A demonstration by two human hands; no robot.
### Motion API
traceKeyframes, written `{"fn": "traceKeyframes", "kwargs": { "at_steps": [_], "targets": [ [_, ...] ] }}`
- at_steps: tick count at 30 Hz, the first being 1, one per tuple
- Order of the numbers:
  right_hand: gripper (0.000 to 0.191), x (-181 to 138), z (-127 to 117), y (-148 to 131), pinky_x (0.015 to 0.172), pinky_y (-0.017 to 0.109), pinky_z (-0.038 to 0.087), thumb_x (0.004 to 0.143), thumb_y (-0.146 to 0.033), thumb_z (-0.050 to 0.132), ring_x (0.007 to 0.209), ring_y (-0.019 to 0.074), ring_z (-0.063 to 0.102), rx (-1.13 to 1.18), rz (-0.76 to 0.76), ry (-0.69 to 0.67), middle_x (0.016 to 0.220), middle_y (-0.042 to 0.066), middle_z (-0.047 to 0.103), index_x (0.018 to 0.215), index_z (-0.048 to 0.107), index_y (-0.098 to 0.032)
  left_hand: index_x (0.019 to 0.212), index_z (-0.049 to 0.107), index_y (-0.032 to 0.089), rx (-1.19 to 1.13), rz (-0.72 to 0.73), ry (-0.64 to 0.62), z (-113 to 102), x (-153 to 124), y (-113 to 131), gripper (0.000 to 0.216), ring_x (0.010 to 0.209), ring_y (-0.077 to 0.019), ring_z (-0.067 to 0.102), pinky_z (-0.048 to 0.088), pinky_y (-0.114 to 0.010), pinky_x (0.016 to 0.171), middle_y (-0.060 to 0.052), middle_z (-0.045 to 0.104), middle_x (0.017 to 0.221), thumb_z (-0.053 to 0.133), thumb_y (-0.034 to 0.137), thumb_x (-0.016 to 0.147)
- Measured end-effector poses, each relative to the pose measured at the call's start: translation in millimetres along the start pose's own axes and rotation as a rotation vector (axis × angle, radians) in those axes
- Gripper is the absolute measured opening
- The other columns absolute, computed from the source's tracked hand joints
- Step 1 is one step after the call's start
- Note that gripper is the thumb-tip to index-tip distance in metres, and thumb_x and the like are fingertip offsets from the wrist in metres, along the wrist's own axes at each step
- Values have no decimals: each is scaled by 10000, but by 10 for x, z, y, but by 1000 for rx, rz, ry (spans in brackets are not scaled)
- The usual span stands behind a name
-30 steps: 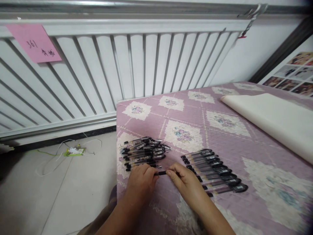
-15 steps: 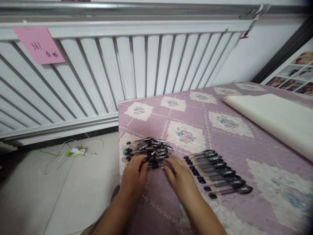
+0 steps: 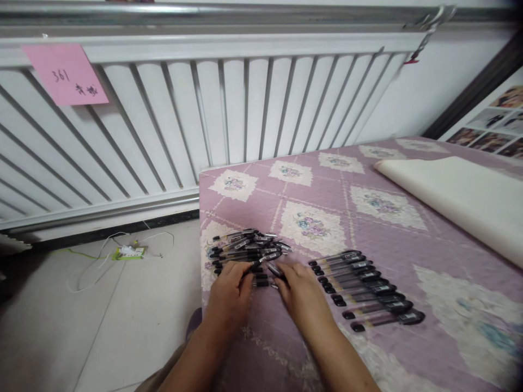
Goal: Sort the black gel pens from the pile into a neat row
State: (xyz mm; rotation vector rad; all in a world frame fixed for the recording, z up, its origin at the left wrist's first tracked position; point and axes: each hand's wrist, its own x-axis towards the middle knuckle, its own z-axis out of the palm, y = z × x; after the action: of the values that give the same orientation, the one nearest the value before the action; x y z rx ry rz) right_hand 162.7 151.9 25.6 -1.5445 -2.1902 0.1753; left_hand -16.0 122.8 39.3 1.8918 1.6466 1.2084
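Observation:
A loose heap of black-capped pens (image 3: 241, 251) lies near the left edge of the patterned cover. At its near side, my left hand (image 3: 229, 291) pinches a pen (image 3: 254, 264) whose front end points up and to the right. My right hand (image 3: 304, 291), just across a small gap, has thumb and fingers closed on a dark pen cap (image 3: 277, 270). Below that gap, another pen (image 3: 263, 282) lies on the cover. To the right of my right hand, several capped pens (image 3: 370, 288) are laid side by side in a slanting row.
The purple floral cover (image 3: 261, 207) carries a rolled cream sheet (image 3: 457, 190) at the right. A white radiator (image 3: 229, 109) with a pink note (image 3: 67, 73) stands behind. On the floor at left are a power strip (image 3: 129, 252) and loose cables.
My right hand has taken hold of the pen cap beside the heap. The pen in my left hand has turned, its front end now reaching to the right. The row of pens is unchanged.

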Motion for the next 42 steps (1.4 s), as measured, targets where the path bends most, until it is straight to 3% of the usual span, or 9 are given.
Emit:
{"fn": "traceKeyframes", "kwargs": {
  "at_steps": [6, 13, 18, 21, 25, 30, 36, 42],
  "targets": [
    [141, 4, -20, 51, 786, 392, 470, 801, -187, 587, 878, 281, 576, -11, 52, -43, 874, 107, 647, 908, 679, -190, 1064, 606, 200, -6, -3, -36, 46, -17, 19, 231, 949, -193, 607, 493, -349, 853, -54, 653, 1000, 472, 147, 883],
    [238, 16, -194, 120, 848, 354, 477, 844, -325, 529, 928, 220, 634, 662, 232, -47, 997, 61, 708, 1000, 663, -205, 1143, 596, 223, 22, -21, -107, 80, -28, -13, 280, 1000, -206, 602, 486, -374, 887, -54, 659, 1068, 465, 178, 900],
    [358, 16, -289, 130, 657, 278, 488, 772, -460, 640, 720, 167, 609, 1079, 513, -26, 843, 40, 691, 1009, 674, -194, 1097, 619, 233, 57, -9, -135, 90, -21, -30, 251, 938, -204, 607, 499, -355, 828, -45, 663, 1016, 469, 188, 901],
    [364, 3, -286, 151, 603, 247, 453, 735, -479, 685, 638, 129, 552, 1207, 577, -22, 748, 2, 638, 971, 682, -201, 1056, 632, 230, 100, 28, -149, 97, -22, -23, 234, 878, -200, 608, 497, -340, 783, -40, 665, 958, 475, 171, 894],
    [332, -10, -284, 157, 600, 242, 428, 719, -458, 704, 644, 124, 533, 1205, 606, -46, 765, -2, 627, 929, 681, -202, 1060, 636, 216, 200, 110, -131, 109, -30, 1, 227, 881, -212, 609, 467, -355, 789, -51, 677, 962, 488, 164, 897],
    [262, -16, -305, 107, 558, 233, 374, 766, -409, 645, 580, 119, 481, 1088, 529, -130, 612, -41, 541, 912, 676, -192, 1034, 648, 239, 354, 177, -112, 117, -41, 36, 218, 875, -224, 607, 403, -387, 800, -36, 684, 926, 541, 135, 874],
    [222, -33, -247, 24, 607, 247, 394, 795, -376, 618, 650, 140, 514, 1037, 372, -303, 674, -30, 580, 933, 680, -213, 1024, 637, 237, 353, 258, -95, 145, -64, 28, 218, 846, -214, 610, 371, -386, 811, -22, 690, 902, 558, 120, 858],
    [249, -38, -210, 53, 608, 255, 367, 809, -415, 606, 639, 137, 485, 1065, 380, -301, 656, -31, 549, 930, 659, -203, 1071, 605, 207, 353, 295, -55, 136, -69, 14, 215, 854, -219, 614, 381, -390, 829, -39, 694, 952, 570, 181, 861]
  ]
}}
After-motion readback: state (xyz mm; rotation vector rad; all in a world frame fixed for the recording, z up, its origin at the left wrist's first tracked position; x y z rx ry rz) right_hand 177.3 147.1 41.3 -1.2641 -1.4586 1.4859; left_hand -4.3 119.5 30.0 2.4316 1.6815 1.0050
